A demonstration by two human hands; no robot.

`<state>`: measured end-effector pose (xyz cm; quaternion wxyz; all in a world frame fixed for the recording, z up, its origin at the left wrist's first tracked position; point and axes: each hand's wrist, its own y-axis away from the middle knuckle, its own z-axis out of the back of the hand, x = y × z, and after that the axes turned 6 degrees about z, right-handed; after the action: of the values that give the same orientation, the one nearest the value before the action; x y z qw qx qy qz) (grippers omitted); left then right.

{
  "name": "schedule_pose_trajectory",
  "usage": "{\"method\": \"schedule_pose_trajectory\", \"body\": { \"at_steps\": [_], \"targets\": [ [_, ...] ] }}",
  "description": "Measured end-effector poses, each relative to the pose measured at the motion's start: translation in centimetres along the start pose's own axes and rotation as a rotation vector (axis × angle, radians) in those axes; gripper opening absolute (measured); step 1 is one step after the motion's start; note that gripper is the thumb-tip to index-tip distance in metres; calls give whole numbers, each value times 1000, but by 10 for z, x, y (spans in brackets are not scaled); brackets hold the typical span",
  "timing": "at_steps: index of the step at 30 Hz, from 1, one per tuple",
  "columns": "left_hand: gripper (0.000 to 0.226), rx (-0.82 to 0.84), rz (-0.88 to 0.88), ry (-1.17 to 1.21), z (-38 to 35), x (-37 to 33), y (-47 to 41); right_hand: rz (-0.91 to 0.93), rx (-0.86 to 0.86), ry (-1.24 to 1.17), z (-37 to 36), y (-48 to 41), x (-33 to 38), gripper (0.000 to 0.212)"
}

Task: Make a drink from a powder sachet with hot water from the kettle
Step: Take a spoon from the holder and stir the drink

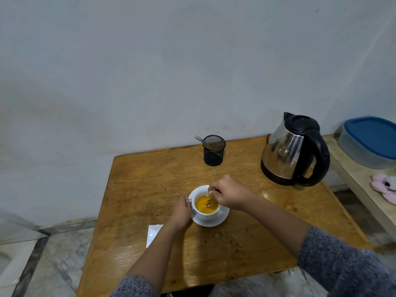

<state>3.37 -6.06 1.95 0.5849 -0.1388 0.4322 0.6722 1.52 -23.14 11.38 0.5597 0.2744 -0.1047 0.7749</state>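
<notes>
A plain pale wall backs a worn wooden tabletop, and nearly everything that matters sits near its middle. The white cup stands on its saucer, filled with an orange-yellow drink, so the powder and water look to be in already and the step in hand seems to be stirring.

The left hand is curled against the cup's side at about 9 o'clock, touching it and steadying it; whether the fingers are through a handle cannot be told. The right hand is closed in a pinch on the spoon, which it reaches from about 2 o'clock of the cup. The spoon's long axis slants down from that hand toward the cup's centre, its bowl in the liquid.

The kettle stands well apart at 2 o'clock (handle turned toward the person's right side, so the right hand is the nearer one to it). A mesh holder with cutlery is at 12 o'clock, and the white sachet lies flat at 8 o'clock, just beside the left forearm.
</notes>
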Motion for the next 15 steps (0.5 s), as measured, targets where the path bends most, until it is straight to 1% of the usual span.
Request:
{"method": "schedule_pose_trajectory", "body": {
  "at_steps": [4,6,8,11,15],
  "targets": [
    [26,-4,13,21,-1,-1,0,24,7,-32,-5,-1,5,27],
    [22,-1,10,22,0,0,-1,25,-15,-44,-11,-3,10,27],
    [16,1,10,33,0,1,-3,-1,-52,-76,-15,-6,12,27],
    [16,5,4,36,0,2,-3,-52,-104,-110,-13,-12,12,26],
    [20,19,-6,34,0,2,-3,-96,-95,-71,-6,-13,4,26]
  ]
}}
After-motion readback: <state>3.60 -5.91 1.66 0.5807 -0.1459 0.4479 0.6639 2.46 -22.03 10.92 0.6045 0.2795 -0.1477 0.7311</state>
